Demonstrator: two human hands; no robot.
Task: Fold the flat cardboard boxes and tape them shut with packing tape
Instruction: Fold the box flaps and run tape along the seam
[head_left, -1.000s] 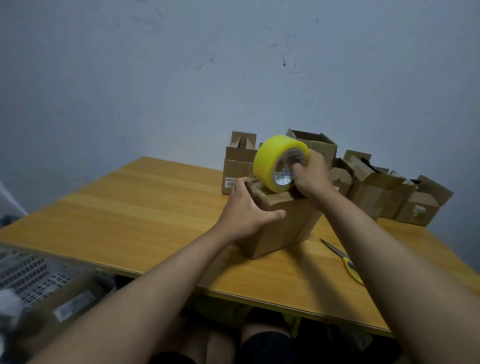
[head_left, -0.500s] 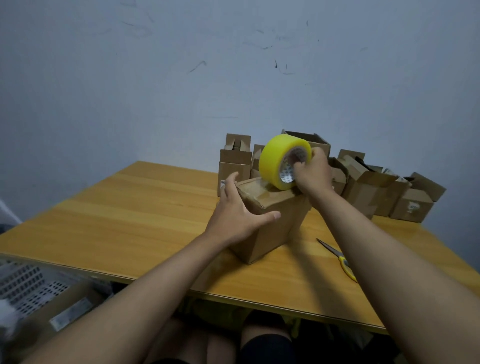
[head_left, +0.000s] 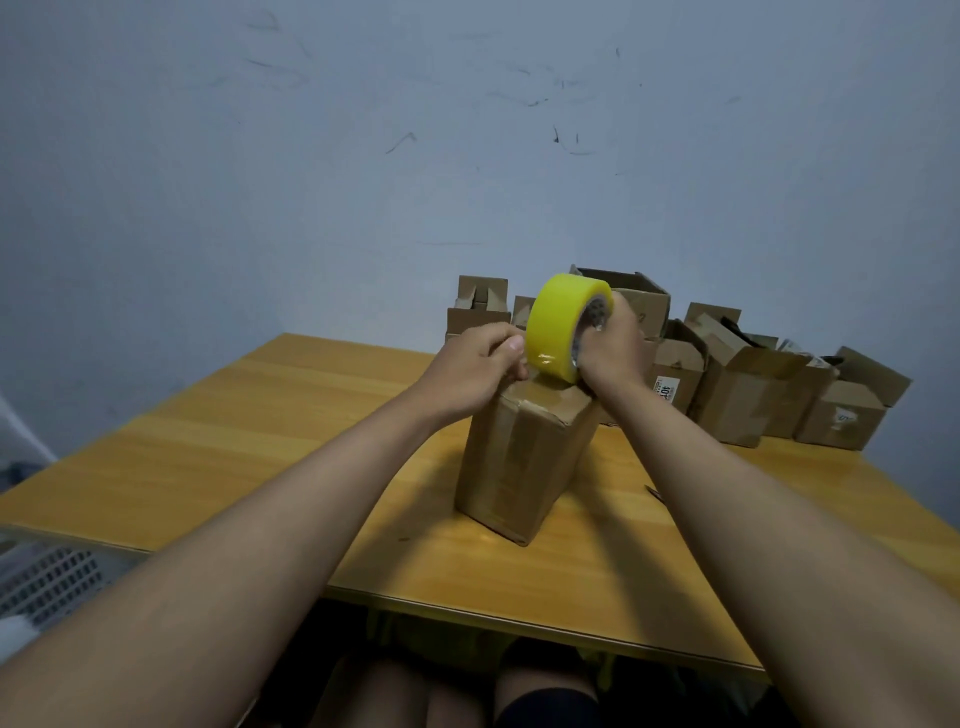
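A folded brown cardboard box (head_left: 519, 457) stands on the wooden table (head_left: 249, 436) in front of me. A yellow roll of packing tape (head_left: 558, 322) rests on its edge on the box's top. My right hand (head_left: 613, 348) grips the roll from the right, fingers in its core. My left hand (head_left: 478, 364) is at the box's top far-left corner, thumb and fingers pinched beside the roll's lower edge; whether they pinch the tape end or the box flap is hidden.
Several open folded cardboard boxes (head_left: 743, 384) line the back right of the table against the wall. A white perforated basket (head_left: 47, 577) sits low at the left. My knees show under the table's near edge.
My left hand left the box's near side and went up to the top corner beside the roll. The box turned and now stands taller, and the scissors are hidden behind my right arm.
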